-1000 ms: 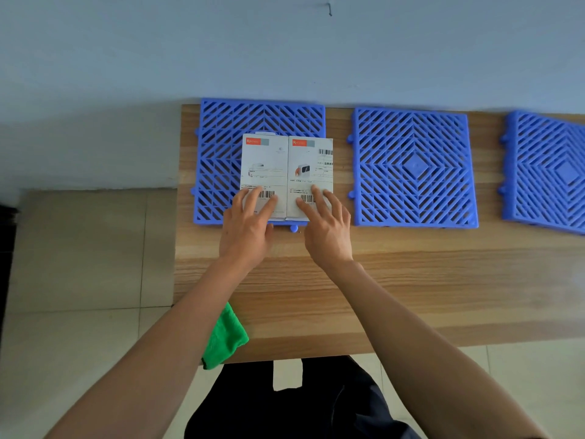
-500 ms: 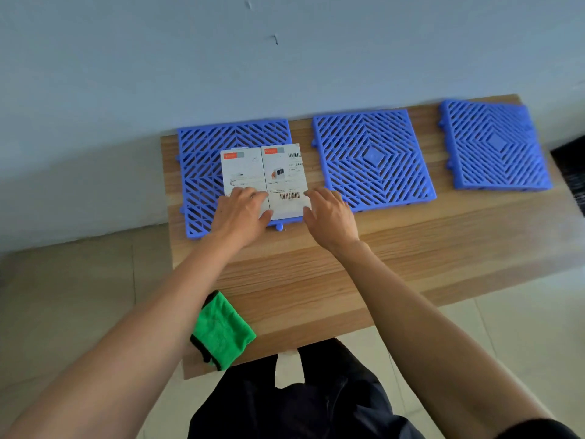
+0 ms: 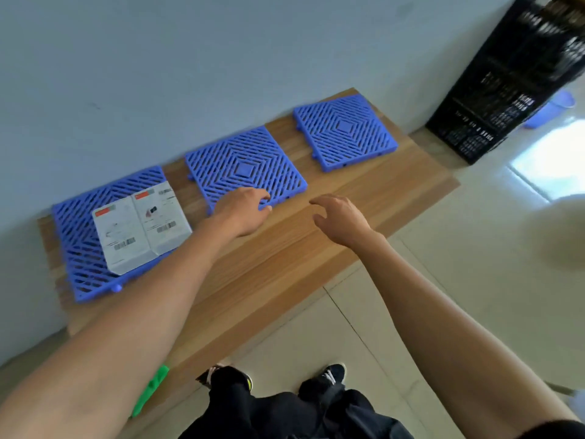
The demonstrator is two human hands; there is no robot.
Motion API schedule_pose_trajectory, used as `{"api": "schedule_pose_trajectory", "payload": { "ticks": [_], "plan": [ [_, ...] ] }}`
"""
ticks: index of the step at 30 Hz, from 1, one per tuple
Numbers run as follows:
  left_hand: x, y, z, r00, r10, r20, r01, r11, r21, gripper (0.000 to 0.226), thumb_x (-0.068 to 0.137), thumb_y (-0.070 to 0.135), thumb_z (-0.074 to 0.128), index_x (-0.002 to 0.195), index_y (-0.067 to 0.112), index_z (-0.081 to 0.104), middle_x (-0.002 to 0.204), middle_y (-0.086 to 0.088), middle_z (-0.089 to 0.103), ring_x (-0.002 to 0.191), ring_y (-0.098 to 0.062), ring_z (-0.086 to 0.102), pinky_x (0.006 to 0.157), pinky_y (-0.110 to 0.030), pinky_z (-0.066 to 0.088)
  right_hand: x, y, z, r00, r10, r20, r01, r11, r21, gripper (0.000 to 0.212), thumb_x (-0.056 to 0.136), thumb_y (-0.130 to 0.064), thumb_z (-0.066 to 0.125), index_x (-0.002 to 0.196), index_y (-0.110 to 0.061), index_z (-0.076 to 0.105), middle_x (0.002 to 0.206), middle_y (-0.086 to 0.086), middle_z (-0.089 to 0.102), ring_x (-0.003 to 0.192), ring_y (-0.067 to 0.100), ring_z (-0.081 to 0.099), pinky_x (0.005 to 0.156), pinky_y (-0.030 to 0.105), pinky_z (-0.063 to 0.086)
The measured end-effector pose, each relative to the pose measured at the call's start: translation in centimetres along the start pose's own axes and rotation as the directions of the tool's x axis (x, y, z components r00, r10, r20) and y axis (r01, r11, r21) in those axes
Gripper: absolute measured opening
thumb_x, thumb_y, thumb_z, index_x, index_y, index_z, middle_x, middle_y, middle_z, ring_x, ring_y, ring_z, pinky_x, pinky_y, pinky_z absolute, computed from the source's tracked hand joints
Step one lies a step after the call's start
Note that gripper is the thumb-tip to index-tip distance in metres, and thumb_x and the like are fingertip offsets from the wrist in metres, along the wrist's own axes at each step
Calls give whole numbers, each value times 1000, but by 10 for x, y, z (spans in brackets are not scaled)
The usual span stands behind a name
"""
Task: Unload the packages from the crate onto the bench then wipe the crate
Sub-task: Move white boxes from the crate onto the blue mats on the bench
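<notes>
A wooden tabletop (image 3: 285,255) is standing along a pale wall, carrying three blue slatted mats in a row. A black crate (image 3: 512,80) is standing on the tiled floor past the tabletop's right end, against the wall; its contents are too blurred to tell. A blue tub (image 3: 550,110) is showing just beside the crate on the floor. The left mat (image 3: 79,242) is bearing two white packages (image 3: 139,226), lying flat and touching side by side, with barcode labels facing up. The middle mat (image 3: 247,166) and the right mat (image 3: 345,131) are carrying nothing visible. The left hand (image 3: 243,210) is hovering over the near edge of the middle mat, its grip holding nothing and the fingers loosely curled downward. The right hand (image 3: 342,220) is hanging over bare wood near the tabletop's front edge, its grip likewise loose and apart, clasping nothing. A green cloth (image 3: 152,388) is draping over the front edge of the tabletop, mostly hidden by the left forearm.
</notes>
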State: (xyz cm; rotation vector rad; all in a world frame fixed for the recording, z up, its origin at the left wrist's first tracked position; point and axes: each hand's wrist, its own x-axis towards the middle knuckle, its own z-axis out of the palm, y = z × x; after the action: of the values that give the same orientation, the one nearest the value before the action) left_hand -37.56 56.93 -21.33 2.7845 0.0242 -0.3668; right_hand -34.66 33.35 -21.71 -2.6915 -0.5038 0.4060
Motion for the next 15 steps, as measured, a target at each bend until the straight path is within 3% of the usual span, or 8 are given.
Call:
{"api": "schedule_pose_trajectory", "payload": {
  "ticks": [3,7,15],
  "plan": [
    [25,84,10,994,70,89,-74,997,38,49,97,49,58,140,26,57,142,-8,60,130,-30,55,106,-45,46,-31,69,-45,998,66,-11,-67,998,-12,42,99,-29,56,142,-27,57,141,3,60,134,24,49,108,42,42],
    [54,187,21,981,164,107,-171,983,60,51,97,51,56,143,29,55,149,-6,55,137,-28,50,111,-44,42,-70,148,-96,981,157,-117,-157,988,10,40,99,-29,54,139,-29,59,135,0,64,127,23,55,105,43,47],
    [102,340,32,932,348,101,-357,930,85,48,99,50,54,143,31,54,144,-1,59,130,-23,56,104,-45,46,-123,276,-152,916,324,-236,-310,946,95,36,101,-28,56,136,-26,62,131,-1,66,120,20,61,97,36,49]
  ]
}}
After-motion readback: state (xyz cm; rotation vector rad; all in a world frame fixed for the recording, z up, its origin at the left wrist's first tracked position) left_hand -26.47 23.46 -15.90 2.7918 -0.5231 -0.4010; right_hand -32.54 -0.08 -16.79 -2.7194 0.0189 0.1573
